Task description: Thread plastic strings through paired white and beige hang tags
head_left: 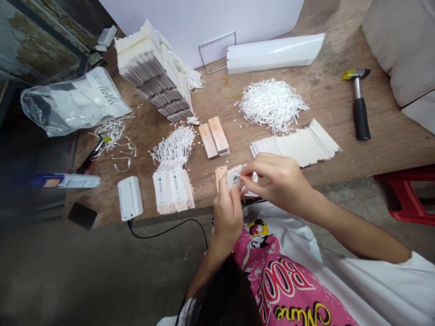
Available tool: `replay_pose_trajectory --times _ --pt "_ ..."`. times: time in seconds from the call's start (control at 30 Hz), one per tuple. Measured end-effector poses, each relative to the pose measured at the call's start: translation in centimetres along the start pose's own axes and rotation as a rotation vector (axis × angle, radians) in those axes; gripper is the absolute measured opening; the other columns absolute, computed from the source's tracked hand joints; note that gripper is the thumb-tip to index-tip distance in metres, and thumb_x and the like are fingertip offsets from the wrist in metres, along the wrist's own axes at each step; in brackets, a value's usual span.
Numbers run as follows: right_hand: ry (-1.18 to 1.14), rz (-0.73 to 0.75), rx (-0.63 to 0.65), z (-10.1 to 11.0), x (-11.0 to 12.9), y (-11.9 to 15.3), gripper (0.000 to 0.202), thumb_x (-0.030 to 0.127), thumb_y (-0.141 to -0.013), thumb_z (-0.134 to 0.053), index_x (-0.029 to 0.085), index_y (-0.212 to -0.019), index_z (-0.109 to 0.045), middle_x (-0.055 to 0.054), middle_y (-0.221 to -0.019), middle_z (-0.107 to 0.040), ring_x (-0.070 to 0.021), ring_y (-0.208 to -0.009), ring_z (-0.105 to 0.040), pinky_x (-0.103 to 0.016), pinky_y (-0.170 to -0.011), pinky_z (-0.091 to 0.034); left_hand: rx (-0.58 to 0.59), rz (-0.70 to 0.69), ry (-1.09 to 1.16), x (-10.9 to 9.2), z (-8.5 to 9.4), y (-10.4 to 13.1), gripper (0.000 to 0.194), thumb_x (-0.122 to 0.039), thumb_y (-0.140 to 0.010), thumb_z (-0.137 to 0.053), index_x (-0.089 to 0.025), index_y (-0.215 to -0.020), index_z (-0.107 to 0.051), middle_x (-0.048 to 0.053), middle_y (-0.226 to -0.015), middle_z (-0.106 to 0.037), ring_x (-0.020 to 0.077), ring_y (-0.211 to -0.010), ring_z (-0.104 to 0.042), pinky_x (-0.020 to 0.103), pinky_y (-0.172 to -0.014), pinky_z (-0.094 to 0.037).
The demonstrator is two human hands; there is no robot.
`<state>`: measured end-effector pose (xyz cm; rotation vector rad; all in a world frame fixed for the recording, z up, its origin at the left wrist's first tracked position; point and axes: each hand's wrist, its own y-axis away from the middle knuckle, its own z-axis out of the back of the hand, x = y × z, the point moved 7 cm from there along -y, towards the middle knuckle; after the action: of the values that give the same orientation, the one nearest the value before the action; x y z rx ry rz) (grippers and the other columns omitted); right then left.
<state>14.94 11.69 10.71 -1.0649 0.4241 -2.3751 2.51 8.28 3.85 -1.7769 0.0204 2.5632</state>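
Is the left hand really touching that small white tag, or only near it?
Touching. The head view shows the left hand closed around the lower part of the white tag.

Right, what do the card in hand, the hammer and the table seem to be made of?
Card: probably smooth paperboard, thin, flat and printed.
Hammer: metal shaft, judging by its shine; the duller black grip could be rubber or plastic.
Table: likely wood, dull and worn, from its streaky brown surface.
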Motion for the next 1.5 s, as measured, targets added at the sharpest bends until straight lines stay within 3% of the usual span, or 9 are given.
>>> replay_pose_trajectory --times 0.1,0.37,0.67,0.83,0.97,1.1,1.3,1.4,1.5 --pt "0.086 0.010 0.009 -0.4 0.1 0.4 0.017 0.012 -0.087 -0.054 0.016 -0.074 -0.063 -0.003 -0.065 -0.061 -0.0146 -0.061 -0.053 -0.029 -0.060 -0.044 -0.008 -0.096 -0.175 -0.7 0.3 0.0 0.033 -0.026 -0.099 -0.038 -0.020 -0.130 -0.048 0.011 -0.115 -0.068 0.0204 -0.100 -0.066 0.030 -0.082 -0.051" --pt "0.182 0.047 0.017 -0.2 0.6 0.9 0.020 0.015 -0.090 -0.052 0.017 -0.073 -0.063 -0.006 -0.068 -0.064 -0.0186 -0.065 -0.056 -0.032 -0.062 -0.045 -0.057 -0.310 -0.353 -2.3 0.3 0.5 0.033 -0.017 -0.095 -0.042 -0.018 -0.126 -0.054 0.013 -0.121 -0.064 0.0223 -0.118 -0.057 0.036 -0.101 -0.044" --pt "-0.155 -0.144 -0.055 1.0 -0.3 1.0 0.010 0.016 -0.083 -0.068 0.020 -0.077 -0.061 -0.001 -0.069 -0.062 -0.0129 -0.059 -0.052 -0.028 -0.056 -0.043 0.101 -0.166 -0.101 -1.5 -0.1 0.5 0.034 -0.021 -0.098 -0.040 -0.021 -0.131 -0.049 0.010 -0.125 -0.064 0.0200 -0.109 -0.064 0.029 -0.089 -0.051" --pt "-0.254 -0.166 -0.070 0.9 -1.1 1.1 0.013 0.017 -0.081 -0.070 0.019 -0.093 -0.070 -0.004 -0.084 -0.062 -0.0114 -0.059 -0.051 -0.027 -0.053 -0.044 0.224 -0.045 0.066 -0.7 -0.2 0.6 0.030 -0.024 -0.098 -0.041 -0.023 -0.126 -0.053 0.006 -0.113 -0.069 0.0162 -0.086 -0.069 0.026 -0.076 -0.053" --pt "-0.397 -0.190 0.006 0.3 -1.4 1.2 0.009 0.017 -0.082 -0.068 0.019 -0.089 -0.074 -0.004 -0.083 -0.060 -0.0124 -0.069 -0.058 -0.023 -0.050 -0.045 0.236 -0.104 0.064 -0.8 0.3 0.5 0.025 -0.022 -0.097 -0.046 -0.024 -0.119 -0.058 0.005 -0.107 -0.069 0.0168 -0.090 -0.067 0.026 -0.081 -0.051" --pt "-0.603 -0.322 0.011 0.2 -2.1 1.2 0.005 0.021 -0.079 -0.073 0.017 -0.080 -0.075 -0.003 -0.078 -0.061 -0.0092 -0.061 -0.056 -0.021 -0.047 -0.043 0.299 -0.118 0.155 -0.7 0.0 0.5 0.025 -0.022 -0.097 -0.046 -0.023 -0.119 -0.058 0.006 -0.109 -0.066 0.0160 -0.092 -0.065 0.027 -0.084 -0.051" --pt "-0.864 -0.558 -0.181 1.8 -3.7 0.9 0.005 0.021 -0.074 -0.078 0.019 -0.074 -0.074 0.001 -0.067 -0.066 -0.0070 -0.056 -0.057 -0.018 -0.049 -0.046 0.400 0.105 0.332 1.4 -1.5 1.2 0.027 -0.030 -0.099 -0.043 -0.021 -0.122 -0.054 0.007 -0.102 -0.068 0.0142 -0.082 -0.066 0.027 -0.079 -0.052" --pt "-1.015 -0.586 -0.197 2.2 -3.8 0.7 0.006 0.022 -0.076 -0.077 0.020 -0.079 -0.073 0.003 -0.059 -0.063 -0.0053 -0.046 -0.053 -0.016 -0.040 -0.042 0.423 0.198 0.381 2.1 -1.9 1.6 0.022 -0.032 -0.098 -0.045 -0.019 -0.113 -0.056 0.005 -0.090 -0.070 0.0131 -0.077 -0.064 0.025 -0.076 -0.051" --pt "-1.149 -0.607 -0.182 2.4 -3.6 0.5 0.009 0.023 -0.075 -0.078 0.019 -0.080 -0.071 0.003 -0.059 -0.064 -0.0069 -0.045 -0.057 -0.017 -0.041 -0.046 0.430 0.252 0.447 2.3 -2.1 1.7 0.022 -0.033 -0.098 -0.047 -0.017 -0.110 -0.056 0.004 -0.087 -0.070 0.0127 -0.075 -0.064 0.024 -0.075 -0.050"
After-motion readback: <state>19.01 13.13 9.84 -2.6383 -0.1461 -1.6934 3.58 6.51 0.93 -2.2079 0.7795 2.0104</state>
